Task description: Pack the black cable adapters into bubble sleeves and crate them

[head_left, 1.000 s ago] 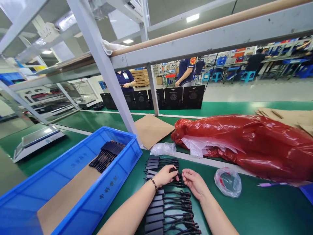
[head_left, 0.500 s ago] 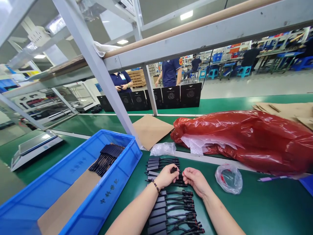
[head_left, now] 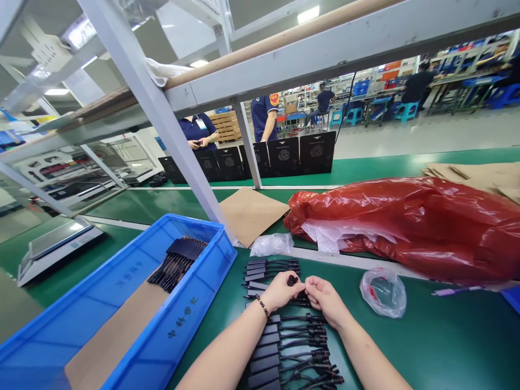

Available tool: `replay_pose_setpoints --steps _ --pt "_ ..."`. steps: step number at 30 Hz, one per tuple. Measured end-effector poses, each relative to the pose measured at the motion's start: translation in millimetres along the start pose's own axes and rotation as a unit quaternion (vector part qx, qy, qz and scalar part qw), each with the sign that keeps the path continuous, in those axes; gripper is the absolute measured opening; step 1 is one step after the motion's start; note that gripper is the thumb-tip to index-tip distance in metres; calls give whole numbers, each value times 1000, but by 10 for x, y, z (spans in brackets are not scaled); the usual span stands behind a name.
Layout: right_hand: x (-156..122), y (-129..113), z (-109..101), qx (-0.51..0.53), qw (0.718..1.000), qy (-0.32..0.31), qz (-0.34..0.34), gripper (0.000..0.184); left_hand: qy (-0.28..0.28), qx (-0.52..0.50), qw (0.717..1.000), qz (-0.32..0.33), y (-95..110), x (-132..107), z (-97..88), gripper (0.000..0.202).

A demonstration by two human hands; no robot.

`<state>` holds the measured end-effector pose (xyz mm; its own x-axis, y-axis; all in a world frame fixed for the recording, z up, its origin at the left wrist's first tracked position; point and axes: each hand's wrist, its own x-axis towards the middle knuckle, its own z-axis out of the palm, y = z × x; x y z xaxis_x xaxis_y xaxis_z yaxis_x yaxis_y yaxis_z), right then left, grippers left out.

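1. Long, open-topped blue plastic crate (head_left: pixel 190 309): the landmark for this list, standing on the smooth green desk (head_left: pixel 439 346).
2. My left hand (head_left: pixel 281 291), beaded bracelet (head_left: pixel 263 307) at the wrist: right of the crate. Its fingers are curled closed on item 3.
3. Small, round-ended black plastic connector (head_left: pixel 292 280): right of the crate, gripped in my left hand, its end showing above my curled forefinger. The rest is hidden by my hand.
4. My right hand (head_left: pixel 326 299): farther right of the crate. Thumb and forefinger are pinched together, meeting or nearly meeting my left fingertips; whether anything sits between them I cannot tell.
5. Flat, oblong black modules with short black cables (head_left: pixel 266 351): rowed on the desk along the crate's right side, partly under my hands; some cable ends show red.
6. Similar black cabled pieces (head_left: pixel 184 250): inside the crate, near its far end, beside a strip of tan cardboard (head_left: pixel 117 336).
7. Crumpled ring of clear plastic (head_left: pixel 396 297), red showing inside: well right of the crate, past my right hand.
8. Large, glossy red plastic bag (head_left: pixel 426 222): beyond and right of the crate, white sheeting (head_left: pixel 325 235) poking out.
9. Small, clear plastic packet (head_left: pixel 272 245): just past the crate's far right corner.
10. Flat-topped, pale scale (head_left: pixel 57 244): left of the crate.
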<state>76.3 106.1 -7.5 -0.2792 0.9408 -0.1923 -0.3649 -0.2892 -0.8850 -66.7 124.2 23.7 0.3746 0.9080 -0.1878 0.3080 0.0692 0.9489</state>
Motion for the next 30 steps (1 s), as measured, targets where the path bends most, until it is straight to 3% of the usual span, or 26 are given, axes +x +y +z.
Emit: replay_pose_setpoints --steps 4,11,18,30 --pt "-3 9 27 50 998 -26 24 39 -37 -7 999 -1 26 -22 -22 18" --pt "29 17 -10 57 998 12 14 32 -33 -28 999 -9 56 -33 -11 10" --pt "59 -18 -105 65 996 60 -17 29 -38 -54 998 -24 25 -14 4 28" --pt "8 -23 6 -55 997 51 -25 30 -22 -70 997 -18 -71 8 -7 26"
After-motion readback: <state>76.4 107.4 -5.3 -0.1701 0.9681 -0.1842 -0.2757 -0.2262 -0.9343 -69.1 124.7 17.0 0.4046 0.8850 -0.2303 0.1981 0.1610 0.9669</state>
